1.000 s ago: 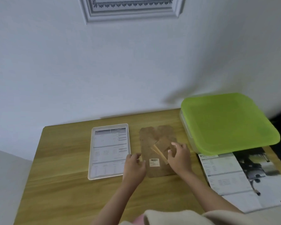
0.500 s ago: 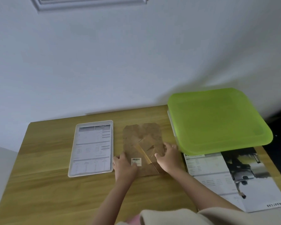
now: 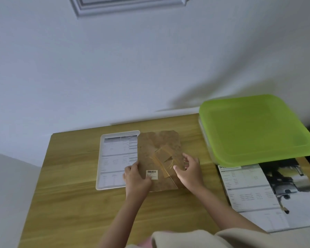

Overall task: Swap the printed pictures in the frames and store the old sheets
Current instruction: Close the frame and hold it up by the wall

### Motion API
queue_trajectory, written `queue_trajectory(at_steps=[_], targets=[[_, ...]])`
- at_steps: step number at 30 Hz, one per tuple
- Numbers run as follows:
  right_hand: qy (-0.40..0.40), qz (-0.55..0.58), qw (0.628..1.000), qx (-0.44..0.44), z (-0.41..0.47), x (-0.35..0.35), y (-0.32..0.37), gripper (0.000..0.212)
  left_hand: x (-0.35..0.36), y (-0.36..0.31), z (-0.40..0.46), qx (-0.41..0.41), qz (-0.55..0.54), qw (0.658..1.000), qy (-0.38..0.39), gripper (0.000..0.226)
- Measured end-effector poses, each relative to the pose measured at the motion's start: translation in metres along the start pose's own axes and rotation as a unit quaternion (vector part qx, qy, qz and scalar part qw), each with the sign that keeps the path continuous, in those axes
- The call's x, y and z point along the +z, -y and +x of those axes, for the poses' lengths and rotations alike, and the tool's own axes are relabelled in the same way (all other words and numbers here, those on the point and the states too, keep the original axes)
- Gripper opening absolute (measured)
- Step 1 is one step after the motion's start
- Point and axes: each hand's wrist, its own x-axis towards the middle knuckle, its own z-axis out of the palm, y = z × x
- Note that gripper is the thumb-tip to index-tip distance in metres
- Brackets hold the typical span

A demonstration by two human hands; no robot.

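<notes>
Since half a second ago the brown backing board [image 3: 159, 154] has slid left, its edge now overlapping the white frame [image 3: 117, 159]; then a gap of table [image 3: 70, 203] separated them. 2 hands grip it: the left hand [image 3: 136, 178] pinches its left edge beside the barcode label [image 3: 152, 174], the right hand [image 3: 191, 171] holds the right edge, fingers curled. 1 frame on the table, 1 board, 1 loose printed sheet [image 3: 268, 196], 1 green-lidded box [image 3: 254, 129]. The board is mottled, with a folded stand.

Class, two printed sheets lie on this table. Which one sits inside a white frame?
The printed sheet left of the brown backing board, bordered by the white frame. The other sheet lies loose below the green lid.
</notes>
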Motion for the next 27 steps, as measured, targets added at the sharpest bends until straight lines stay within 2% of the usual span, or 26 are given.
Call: queue_trajectory(at_steps=[7,14,19,27], targets=[[0.029,-0.002,0.999,-0.038,-0.021,0.071,0.043,0.061,-0.063,0.056,0.018,-0.015,-0.019,0.999,-0.036,0.067],[0.025,-0.016,0.998,-0.052,-0.026,0.128,0.071,0.054,-0.104,0.099,0.054,0.005,-0.02,1.0,-0.014,0.067],[0.014,-0.047,0.998,-0.031,-0.022,0.139,0.075,0.054,-0.108,0.111,0.072,0.062,0.008,0.998,0.023,0.062],[0.033,-0.107,0.992,-0.059,-0.02,0.135,0.072,0.058,-0.1,0.124,0.077,0.1,-0.007,0.995,0.017,0.063]])
